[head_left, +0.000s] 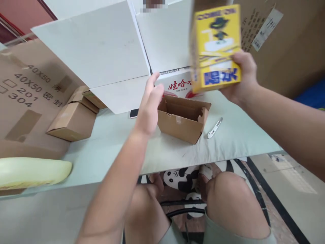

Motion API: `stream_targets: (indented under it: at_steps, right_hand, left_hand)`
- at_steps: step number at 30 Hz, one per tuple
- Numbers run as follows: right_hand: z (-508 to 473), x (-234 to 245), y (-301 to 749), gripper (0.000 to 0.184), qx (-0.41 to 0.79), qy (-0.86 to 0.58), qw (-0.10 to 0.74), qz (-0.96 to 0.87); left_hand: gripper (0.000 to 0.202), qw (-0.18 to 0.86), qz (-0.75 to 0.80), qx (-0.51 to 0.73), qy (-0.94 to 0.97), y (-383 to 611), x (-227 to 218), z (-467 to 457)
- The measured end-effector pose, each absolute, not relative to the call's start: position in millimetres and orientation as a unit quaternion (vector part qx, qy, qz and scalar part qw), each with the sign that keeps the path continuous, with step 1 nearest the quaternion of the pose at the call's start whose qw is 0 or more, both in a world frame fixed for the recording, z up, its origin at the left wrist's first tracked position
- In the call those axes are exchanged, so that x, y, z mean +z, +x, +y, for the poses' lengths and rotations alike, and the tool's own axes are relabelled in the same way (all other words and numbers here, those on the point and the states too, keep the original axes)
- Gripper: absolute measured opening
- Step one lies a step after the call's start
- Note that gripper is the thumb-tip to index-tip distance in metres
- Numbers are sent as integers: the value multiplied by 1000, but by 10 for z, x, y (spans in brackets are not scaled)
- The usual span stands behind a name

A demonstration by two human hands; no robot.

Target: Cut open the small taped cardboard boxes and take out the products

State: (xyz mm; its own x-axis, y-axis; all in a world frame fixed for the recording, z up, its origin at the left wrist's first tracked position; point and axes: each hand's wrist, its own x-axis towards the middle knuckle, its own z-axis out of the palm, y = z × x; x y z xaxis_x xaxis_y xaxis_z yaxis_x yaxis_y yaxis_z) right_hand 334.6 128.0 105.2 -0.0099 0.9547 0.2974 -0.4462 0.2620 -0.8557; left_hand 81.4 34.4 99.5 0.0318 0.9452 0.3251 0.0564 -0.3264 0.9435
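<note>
My right hand [242,78] holds a yellow printed box [215,47] up in the air, above and to the right of a small open brown cardboard box [182,118] on the pale green table [114,149]. The yellow box is blurred by motion. My left hand [149,105] hovers just left of the open cardboard box, fingers stretched out together, holding nothing.
A white utility knife [214,128] lies right of the open box. A closed small carton [72,120] sits at the left, a phone [134,113] behind my left hand. Large white carton flaps [101,51] and a red-printed carton [177,84] stand behind. My knees are below the table edge.
</note>
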Motion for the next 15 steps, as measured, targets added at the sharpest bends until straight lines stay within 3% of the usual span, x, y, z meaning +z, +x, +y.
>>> stream_targets:
  at_steps: [2,6,10,15]
  right_hand:
    - [1216,862,3737,32,498,-390,664,-398]
    - [1317,370,4249,21,425,-627,610,-235]
    - [1544,-44,4455,10,388,-704,551,-223]
    - [2157,-276,4524,19,327,-748,487,-310]
  left_hand:
    - [60,338,405,624,577,771,704,18]
    - [55,249,423,706,511,715,-97,-98]
    - [59,249,446,676,531,683,-680,85]
    - [53,286,444,664,529,640,-930,251]
